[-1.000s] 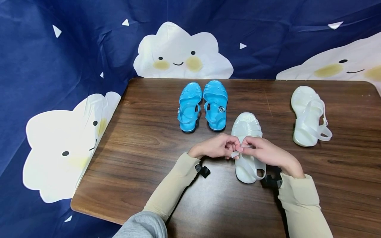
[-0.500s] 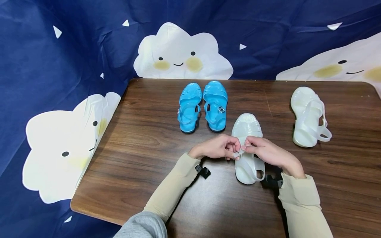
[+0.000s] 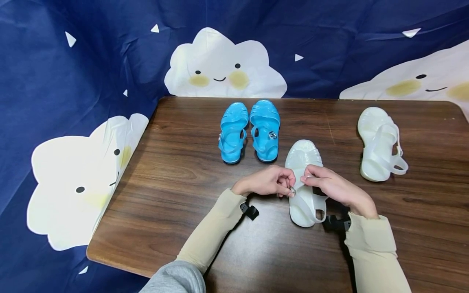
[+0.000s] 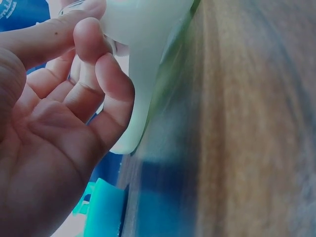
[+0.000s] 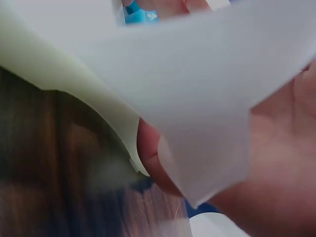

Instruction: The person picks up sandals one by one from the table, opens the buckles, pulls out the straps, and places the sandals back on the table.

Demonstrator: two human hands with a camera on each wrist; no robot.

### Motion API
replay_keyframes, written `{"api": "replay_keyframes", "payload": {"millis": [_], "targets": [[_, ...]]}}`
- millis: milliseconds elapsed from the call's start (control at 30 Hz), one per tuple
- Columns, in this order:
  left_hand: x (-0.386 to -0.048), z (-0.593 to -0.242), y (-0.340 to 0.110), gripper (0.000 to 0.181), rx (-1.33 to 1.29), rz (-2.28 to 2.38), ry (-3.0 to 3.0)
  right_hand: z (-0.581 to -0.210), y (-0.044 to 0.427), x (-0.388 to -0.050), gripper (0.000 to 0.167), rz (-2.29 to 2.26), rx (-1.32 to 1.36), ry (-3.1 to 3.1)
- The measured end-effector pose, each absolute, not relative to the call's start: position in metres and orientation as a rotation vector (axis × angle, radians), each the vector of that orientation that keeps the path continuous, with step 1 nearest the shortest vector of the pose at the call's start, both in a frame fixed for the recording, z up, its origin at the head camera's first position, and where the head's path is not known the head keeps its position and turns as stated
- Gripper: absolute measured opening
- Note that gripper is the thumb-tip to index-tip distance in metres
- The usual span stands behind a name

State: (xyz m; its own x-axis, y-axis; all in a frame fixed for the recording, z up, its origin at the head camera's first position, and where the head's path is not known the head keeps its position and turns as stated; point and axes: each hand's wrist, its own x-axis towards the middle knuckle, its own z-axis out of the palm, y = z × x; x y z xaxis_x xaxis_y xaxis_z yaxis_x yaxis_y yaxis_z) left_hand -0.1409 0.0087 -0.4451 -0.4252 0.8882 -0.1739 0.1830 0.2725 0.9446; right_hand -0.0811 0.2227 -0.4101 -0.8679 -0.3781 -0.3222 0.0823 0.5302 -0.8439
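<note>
A whitish translucent sandal (image 3: 302, 209) lies sole down on the table, toe pointing away. On its left side the left hand (image 3: 269, 181) pinches the small metal buckle between thumb and forefinger; in the left wrist view that hand (image 4: 64, 108) has its other fingers curled. The right hand (image 3: 335, 187) holds the strap's end over the middle of the sandal with thumb and forefinger. In the right wrist view the pale strap (image 5: 197, 74) fills much of the picture and covers part of the right hand (image 5: 276, 163).
Two blue sandals (image 3: 234, 118) stand side by side behind the left hand. Another whitish sandal (image 3: 373, 150) lies at the right of the brown wooden table (image 3: 176, 162). A dark blue cloth (image 3: 315, 24) with cloud pictures hangs behind the table.
The right hand has moved slightly to the right, away from the left hand, with the strap end. The left hand has stayed almost still at the buckle.
</note>
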Motion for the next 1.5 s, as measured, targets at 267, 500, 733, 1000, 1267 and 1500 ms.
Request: {"api": "replay_keyframes", "payload": {"millis": [267, 500, 733, 1000, 1267, 1500], "targets": [[-0.141, -0.445, 0.009, 0.014, 0.975, 1.193, 1.796, -0.411, 0.224, -0.081, 0.022, -1.341, -0.228, 2.304], [-0.142, -0.446, 0.007, 0.016, 0.971, 1.197, 1.784, -0.411, 0.231, -0.081, 0.019, -1.606, -0.23, 2.214], [-0.143, -0.448, 0.003, 0.016, 0.96, 1.228, 1.767, -0.406, 0.24, -0.081, 0.024, -1.656, -0.213, 2.251], [-0.143, -0.447, 0.003, 0.015, 0.926, 1.21, 1.764, -0.405, 0.238, -0.081, 0.021, -1.583, -0.228, 2.282], [-0.144, -0.445, 0.004, 0.015, 0.905, 1.191, 1.757, -0.406, 0.24, -0.082, 0.019, -1.547, -0.236, 2.366], [-0.144, -0.445, 0.004, 0.015, 0.886, 1.2, 1.748, -0.404, 0.238, -0.081, 0.017, -1.492, -0.225, 2.436]]}}
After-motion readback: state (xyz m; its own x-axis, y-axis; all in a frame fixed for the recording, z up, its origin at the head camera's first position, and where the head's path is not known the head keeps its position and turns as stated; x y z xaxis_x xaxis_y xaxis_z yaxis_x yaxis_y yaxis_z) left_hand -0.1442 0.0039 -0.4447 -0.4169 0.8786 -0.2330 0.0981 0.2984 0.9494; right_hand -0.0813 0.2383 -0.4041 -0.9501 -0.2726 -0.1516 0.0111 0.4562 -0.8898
